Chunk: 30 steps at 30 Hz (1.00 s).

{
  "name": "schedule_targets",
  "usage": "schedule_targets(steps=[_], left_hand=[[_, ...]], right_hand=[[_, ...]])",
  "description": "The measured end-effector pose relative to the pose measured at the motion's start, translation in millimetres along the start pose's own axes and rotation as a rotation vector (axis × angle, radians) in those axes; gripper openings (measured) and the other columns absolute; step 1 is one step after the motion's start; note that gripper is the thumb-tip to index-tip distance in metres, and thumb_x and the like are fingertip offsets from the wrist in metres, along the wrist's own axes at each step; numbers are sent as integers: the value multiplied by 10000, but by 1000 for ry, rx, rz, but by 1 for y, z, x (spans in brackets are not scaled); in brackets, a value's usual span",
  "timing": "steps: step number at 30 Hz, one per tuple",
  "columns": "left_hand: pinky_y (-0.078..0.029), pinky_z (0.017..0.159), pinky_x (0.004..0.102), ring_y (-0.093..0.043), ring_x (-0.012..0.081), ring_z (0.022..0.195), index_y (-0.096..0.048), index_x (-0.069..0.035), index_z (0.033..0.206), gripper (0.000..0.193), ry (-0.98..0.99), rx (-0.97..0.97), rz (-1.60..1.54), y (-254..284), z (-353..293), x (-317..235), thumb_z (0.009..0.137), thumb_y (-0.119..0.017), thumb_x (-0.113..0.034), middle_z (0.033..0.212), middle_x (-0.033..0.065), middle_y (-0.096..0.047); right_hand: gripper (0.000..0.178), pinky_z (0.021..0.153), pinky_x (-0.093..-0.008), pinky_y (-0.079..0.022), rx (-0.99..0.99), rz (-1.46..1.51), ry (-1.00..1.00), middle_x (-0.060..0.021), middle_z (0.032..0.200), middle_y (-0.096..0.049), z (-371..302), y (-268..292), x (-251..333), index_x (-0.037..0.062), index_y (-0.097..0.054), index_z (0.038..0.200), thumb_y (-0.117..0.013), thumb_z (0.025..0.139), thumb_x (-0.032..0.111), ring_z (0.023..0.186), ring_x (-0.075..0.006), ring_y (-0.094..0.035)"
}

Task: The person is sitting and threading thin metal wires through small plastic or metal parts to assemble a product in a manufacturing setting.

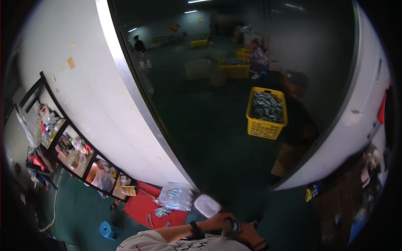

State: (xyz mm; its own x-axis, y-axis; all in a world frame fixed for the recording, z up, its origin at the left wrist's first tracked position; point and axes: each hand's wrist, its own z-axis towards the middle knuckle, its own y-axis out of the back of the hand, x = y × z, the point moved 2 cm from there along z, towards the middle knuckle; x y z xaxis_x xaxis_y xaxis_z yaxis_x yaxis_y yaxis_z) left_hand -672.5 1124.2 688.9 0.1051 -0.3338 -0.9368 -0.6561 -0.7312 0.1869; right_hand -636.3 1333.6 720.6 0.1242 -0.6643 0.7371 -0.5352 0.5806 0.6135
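A small blue-and-white object [235, 226] sits between the left hand [220, 221] and right hand [249, 236], near the shirt [144, 242]; I can't tell how closed either's fingers are, or which grips it. Beyond lies a red mat [137, 209].

Factory workshop: dark green floor [201, 146], yellow plastic crate [268, 130] heaped with grey ring-like parts [266, 106], more yellow crates [235, 72] behind, fluorescent tubes [191, 11] overhead, a cluttered storage rack [57, 134]

Small, rounded, blue-and-white object [235, 226], tilted, between left hand [221, 221] and right hand [249, 235].
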Motion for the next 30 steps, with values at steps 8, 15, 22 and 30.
schedule_targets(steps=[8,15,22,30], left_hand=[[-524,938,407,-648,239,1096,-631,-50,1245,303,-59,-152,139,1,139,-8,967,-607,-169,1159,121,-680],[-547,894,394,-680,220,1032,-646,-36,1248,336,17,-213,227,-13,209,-80,977,-625,-233,1142,119,-703],[-615,691,326,-684,186,853,-673,-26,1247,365,285,-524,-272,0,206,-76,1002,-631,-293,1024,99,-698],[-561,793,353,-670,208,935,-641,-69,1298,422,151,-328,-68,38,226,-100,997,-670,-365,1068,100,-703]], right_hand=[[283,784,-455,-564,57,-346,303,-146,878,-762,95,121,-119,152,-784,975,-766,776,353,856,-358,-744],[210,740,-469,-560,113,-238,505,-139,838,-748,136,227,-153,159,-782,958,-758,782,269,812,-360,-735],[258,714,-454,-556,274,-26,618,-152,857,-746,181,254,-143,115,-761,956,-791,733,242,825,-360,-728],[276,762,-460,-565,342,-73,485,-154,896,-754,213,284,-130,109,-759,1008,-783,785,269,867,-382,-723]])
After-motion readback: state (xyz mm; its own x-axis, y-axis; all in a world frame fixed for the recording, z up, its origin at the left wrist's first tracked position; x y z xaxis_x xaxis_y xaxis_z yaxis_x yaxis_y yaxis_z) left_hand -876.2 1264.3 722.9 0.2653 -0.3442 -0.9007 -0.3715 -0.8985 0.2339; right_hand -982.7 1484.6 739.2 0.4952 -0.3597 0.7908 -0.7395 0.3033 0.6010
